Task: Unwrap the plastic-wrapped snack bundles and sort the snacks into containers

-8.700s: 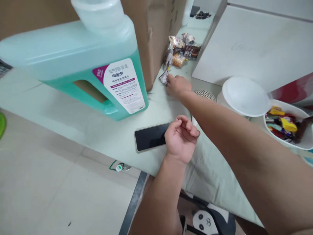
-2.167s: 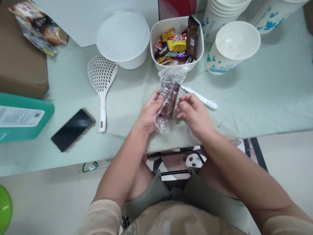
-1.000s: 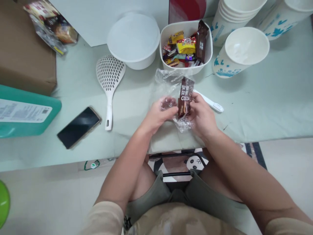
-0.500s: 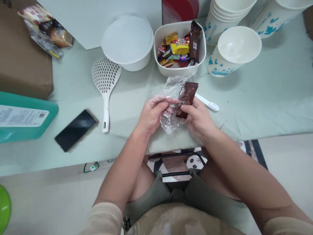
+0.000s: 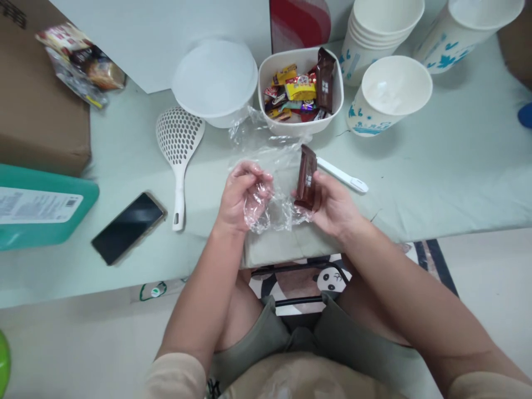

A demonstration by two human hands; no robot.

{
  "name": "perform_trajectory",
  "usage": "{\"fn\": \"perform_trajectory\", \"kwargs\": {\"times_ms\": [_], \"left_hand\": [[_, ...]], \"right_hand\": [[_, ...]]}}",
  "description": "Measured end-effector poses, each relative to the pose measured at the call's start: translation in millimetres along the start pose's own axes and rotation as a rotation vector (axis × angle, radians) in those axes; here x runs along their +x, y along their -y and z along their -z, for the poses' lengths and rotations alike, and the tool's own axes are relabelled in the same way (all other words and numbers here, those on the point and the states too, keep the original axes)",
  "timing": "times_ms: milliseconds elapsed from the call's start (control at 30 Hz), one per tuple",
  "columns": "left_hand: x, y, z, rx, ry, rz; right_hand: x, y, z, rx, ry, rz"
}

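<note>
My right hand (image 5: 332, 202) is closed on a brown wrapped snack bar (image 5: 306, 180), held upright above the front of the table. Crinkled clear plastic bag (image 5: 278, 208) stretches between both hands, and my left hand (image 5: 245, 194) has its curled fingers closed on it. Part of the bag spreads toward the white square tub (image 5: 303, 128) behind, which holds several small wrapped candies (image 5: 301, 87) and another brown wrapped bar (image 5: 325, 80). Just behind the bar in my hand lies a white plastic handle (image 5: 344, 176), one end hidden by my right hand and the bar.
Left of my hands lie a white slotted skimmer (image 5: 179, 160) and a black phone (image 5: 128, 227). Behind are a lidded white tub (image 5: 216, 83) and paper cups (image 5: 388, 97). A green bottle (image 5: 45, 208), a cardboard box (image 5: 41, 111) and snack packets (image 5: 83, 66) occupy the left side.
My hands have moved apart. The bar has come clear of the plastic bag into my right hand, while my left hand has shifted left, stretching the bag out.
</note>
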State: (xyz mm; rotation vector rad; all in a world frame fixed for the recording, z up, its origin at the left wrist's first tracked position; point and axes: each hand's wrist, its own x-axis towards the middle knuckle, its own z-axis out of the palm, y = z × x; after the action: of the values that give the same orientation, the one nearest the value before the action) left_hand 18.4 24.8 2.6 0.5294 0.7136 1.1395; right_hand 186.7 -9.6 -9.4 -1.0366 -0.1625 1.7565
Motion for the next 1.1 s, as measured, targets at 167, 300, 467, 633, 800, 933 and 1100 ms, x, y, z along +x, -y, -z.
{"fn": "perform_trajectory", "kwargs": {"times_ms": [167, 300, 467, 633, 800, 933, 1100], "left_hand": [[-15, -10, 6.3, -0.115, 0.039, -0.015], [-12, -21, 15.4, -0.328, -0.118, -0.144], [8, -28, 11.1, -0.244, -0.490, 0.018], [10, -35, 5.2, -0.255, -0.471, 0.031], [6, -44, 13.6, -0.394, -0.329, -0.007], [2, -51, 19.5, -0.376, -0.329, -0.009], [-3, -57, 25.1, -0.372, -0.340, -0.037]], "right_hand": [[-2, -4, -3, -0.095, 0.062, -0.052], [-1, -3, -5, -0.116, 0.034, -0.048], [-4, -1, -3, -0.214, -0.018, 0.047], [7, 21, -8, -0.416, -0.067, 0.405], [58, 81, -24, -1.001, -0.070, 0.942], [102, 123, -41, -1.555, 0.050, 1.029], [113, 138, -58, -1.810, 0.127, 0.899]]}}
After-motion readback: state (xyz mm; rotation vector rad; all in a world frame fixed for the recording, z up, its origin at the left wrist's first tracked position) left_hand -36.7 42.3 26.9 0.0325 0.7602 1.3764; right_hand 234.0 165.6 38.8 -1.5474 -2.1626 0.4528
